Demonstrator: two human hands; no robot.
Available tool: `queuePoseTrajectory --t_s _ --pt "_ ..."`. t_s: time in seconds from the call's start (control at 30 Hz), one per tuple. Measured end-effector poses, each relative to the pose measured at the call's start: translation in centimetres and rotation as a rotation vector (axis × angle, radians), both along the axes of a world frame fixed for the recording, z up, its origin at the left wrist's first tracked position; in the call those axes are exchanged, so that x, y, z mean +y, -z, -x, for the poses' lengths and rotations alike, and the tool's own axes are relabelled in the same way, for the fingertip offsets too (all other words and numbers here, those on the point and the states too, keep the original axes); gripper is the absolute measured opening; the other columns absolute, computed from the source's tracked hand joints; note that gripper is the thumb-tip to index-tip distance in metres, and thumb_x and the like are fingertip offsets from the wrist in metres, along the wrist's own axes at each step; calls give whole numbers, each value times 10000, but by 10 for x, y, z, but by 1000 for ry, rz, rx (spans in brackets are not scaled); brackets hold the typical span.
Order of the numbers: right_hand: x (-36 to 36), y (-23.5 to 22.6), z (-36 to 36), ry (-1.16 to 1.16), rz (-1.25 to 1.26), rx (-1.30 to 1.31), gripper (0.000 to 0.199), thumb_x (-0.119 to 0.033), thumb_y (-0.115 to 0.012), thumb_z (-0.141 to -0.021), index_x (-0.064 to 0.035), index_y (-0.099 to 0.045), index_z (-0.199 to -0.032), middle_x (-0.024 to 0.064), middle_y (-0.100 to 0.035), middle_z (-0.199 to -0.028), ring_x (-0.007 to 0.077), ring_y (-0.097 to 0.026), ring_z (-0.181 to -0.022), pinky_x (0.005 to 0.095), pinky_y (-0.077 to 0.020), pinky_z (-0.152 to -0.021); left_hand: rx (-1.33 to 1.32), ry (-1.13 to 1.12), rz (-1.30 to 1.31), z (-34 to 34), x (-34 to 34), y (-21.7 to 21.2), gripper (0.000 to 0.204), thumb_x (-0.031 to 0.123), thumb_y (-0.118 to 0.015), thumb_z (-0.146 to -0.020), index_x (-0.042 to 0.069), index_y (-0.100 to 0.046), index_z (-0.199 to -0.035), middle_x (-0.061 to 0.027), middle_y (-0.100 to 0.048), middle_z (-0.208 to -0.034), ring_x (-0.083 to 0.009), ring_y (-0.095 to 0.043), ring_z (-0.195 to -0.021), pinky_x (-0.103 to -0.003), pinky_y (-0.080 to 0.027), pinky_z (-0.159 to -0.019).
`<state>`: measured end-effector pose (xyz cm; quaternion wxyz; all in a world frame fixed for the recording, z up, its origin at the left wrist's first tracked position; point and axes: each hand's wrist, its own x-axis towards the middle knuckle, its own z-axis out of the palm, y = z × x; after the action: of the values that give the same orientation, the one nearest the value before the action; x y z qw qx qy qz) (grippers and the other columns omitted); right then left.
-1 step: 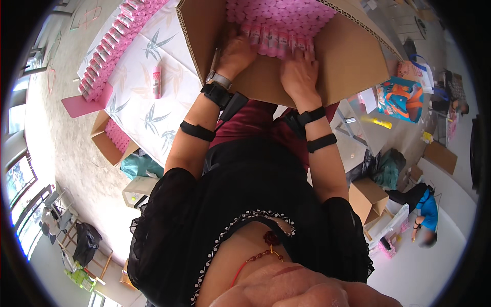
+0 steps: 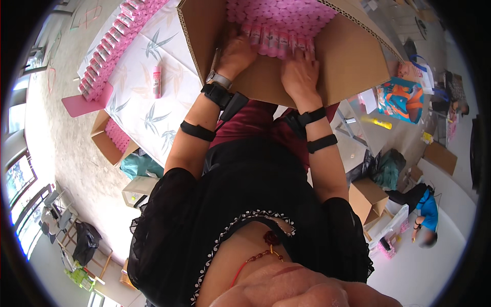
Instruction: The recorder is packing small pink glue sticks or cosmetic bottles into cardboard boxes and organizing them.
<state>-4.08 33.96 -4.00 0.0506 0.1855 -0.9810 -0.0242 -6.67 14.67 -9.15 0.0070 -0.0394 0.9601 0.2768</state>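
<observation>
A large open cardboard box is in front of me, with many pink-capped tubes packed upright in it. Along its near side, a row of pink-and-white tubes lies tilted, labels showing. My left hand is inside the box, its bent fingers closed against the left end of this row; the fingertips are partly hidden. At the right end, my right hand presses its closed fingers onto the last tubes. One single pink tube lies apart on the patterned tablecloth to the left.
Far left on the table, a long pink tray holds stacked pink tubes. Below the table edge sits another cardboard box of pink tubes. On the right are a colourful bag, a yellow tube, a cardboard box and a person in blue.
</observation>
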Motion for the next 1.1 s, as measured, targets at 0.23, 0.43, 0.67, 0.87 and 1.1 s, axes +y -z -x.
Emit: queuePoseTrajectory --t_s 0.23,0.43,0.67,0.87,1.1 --pt "-18 -7 7 -83 11 259 483 -194 -623 -829 -87 -609 -1299 116 -618 -1228 305 -509 -1229 511 -380 -1003 88 42 18 0 2 6 468 332 -603 -913 -63 -574 -1162 -290 -695 -898 -414 -707 -881 -484 -564 -800" --pt "-36 3 13 -163 143 16 455 -129 -620 -836 -142 -616 -1291 109 -627 -1225 314 -559 -1182 520 -417 -979 461 244 309 8 -7 33 417 288 -480 -958 -41 -568 -1199 -294 -690 -885 -400 -712 -797 -475 -563 -787" --pt "-51 9 51 -363 337 -72 441 -89 -584 -848 -83 -611 -1288 171 -653 -1188 335 -587 -1179 452 -445 -999 201 132 -39 3 -5 18 390 233 -570 -871 -56 -645 -1122 -310 -682 -924 -421 -698 -790 -479 -545 -812" --pt "-64 42 73 -447 778 -424 381 -141 -529 -906 -27 -600 -1262 214 -641 -1213 412 -604 -1107 460 -482 -966 126 -38 -205 -9 -7 1 333 200 -598 -835 -65 -672 -1022 -317 -679 -943 -417 -675 -947 -488 -526 -862" --pt "-60 56 69 -602 657 -114 365 -201 -549 -946 11 -602 -1237 233 -623 -1245 419 -591 -1142 471 -470 -988 529 159 -244 -89 -4 -79 306 23 -573 -770 -40 -645 -1061 -228 -674 -1027 -391 -663 -897 -457 -544 -805"
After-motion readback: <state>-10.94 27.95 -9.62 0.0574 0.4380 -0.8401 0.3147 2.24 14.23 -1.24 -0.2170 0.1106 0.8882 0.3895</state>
